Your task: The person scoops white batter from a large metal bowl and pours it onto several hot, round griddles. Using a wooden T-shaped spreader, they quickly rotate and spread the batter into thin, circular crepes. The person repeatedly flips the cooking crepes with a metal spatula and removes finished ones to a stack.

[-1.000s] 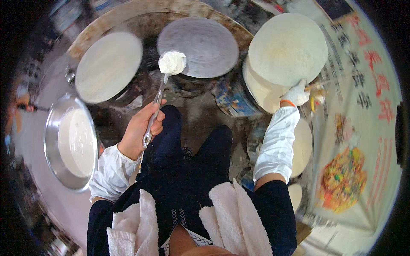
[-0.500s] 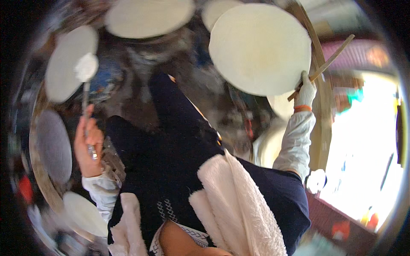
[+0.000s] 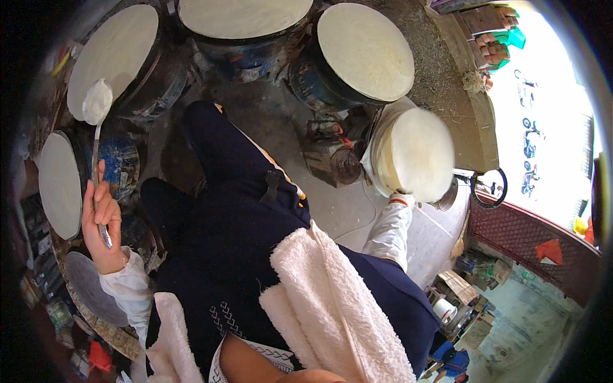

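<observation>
In my left hand [image 3: 102, 220] is the metal handle of a spoon-like tool [image 3: 95, 148], with a soft white lump of dough or batter [image 3: 98, 102] covering its far end. The lump is over the lower edge of a round griddle [image 3: 121, 48] coated in white. My right hand [image 3: 401, 199], low at the right, is closed at the near edge of a thin, round, pale pancake [image 3: 424, 153]. This pancake is slightly blurred and lies over a plastic-lined round stack [image 3: 383, 163]. My right fingers are mostly hidden.
More white-coated round griddles [image 3: 246, 16] [image 3: 365, 51] on dark drums curve around my legs. A grey griddle [image 3: 96, 287] is near my left forearm. A boxy metal device [image 3: 332, 159] stands on the floor beside the stack. At lower right, a person [image 3: 452, 362] is partly visible.
My right hand has carried the pancake down and right, from above the far-right griddle to the stack. My left hand with the spoon-like tool has shifted left. The view has turned rightward.
</observation>
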`<state>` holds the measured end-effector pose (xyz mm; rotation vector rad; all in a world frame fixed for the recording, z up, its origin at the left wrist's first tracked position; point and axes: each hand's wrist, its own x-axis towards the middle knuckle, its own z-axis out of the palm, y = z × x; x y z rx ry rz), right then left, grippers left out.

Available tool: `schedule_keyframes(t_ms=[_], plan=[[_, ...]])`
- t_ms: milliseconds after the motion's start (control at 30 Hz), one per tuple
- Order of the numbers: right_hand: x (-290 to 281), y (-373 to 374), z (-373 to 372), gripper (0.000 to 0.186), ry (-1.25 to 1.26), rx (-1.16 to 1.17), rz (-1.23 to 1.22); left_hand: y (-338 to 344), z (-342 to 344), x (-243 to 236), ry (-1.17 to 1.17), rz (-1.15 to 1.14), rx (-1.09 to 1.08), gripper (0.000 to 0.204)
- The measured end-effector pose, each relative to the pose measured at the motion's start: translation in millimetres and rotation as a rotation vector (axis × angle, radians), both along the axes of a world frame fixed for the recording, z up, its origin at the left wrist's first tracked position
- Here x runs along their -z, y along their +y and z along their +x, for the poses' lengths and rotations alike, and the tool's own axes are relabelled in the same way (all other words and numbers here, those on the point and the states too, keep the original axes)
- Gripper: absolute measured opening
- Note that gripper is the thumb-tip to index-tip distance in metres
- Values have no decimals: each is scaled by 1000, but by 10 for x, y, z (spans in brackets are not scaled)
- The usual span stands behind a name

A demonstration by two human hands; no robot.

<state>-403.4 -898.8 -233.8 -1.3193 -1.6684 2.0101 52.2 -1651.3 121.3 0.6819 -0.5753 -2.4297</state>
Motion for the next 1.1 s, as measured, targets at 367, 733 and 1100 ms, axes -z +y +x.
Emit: schedule_keyframes(t_ms=[367,733,1100], plan=[[65,-1,191,34,-177,-57,-74,126,-157,77,-28,33,-30,46],[-1820,-2527,257,48,-7,-507,370,635,50,-237,-29,113,-185,39],[-2969,-6759,2569,48,688,-2281,40,2049,1197,-111,-21,163,-753,35]])
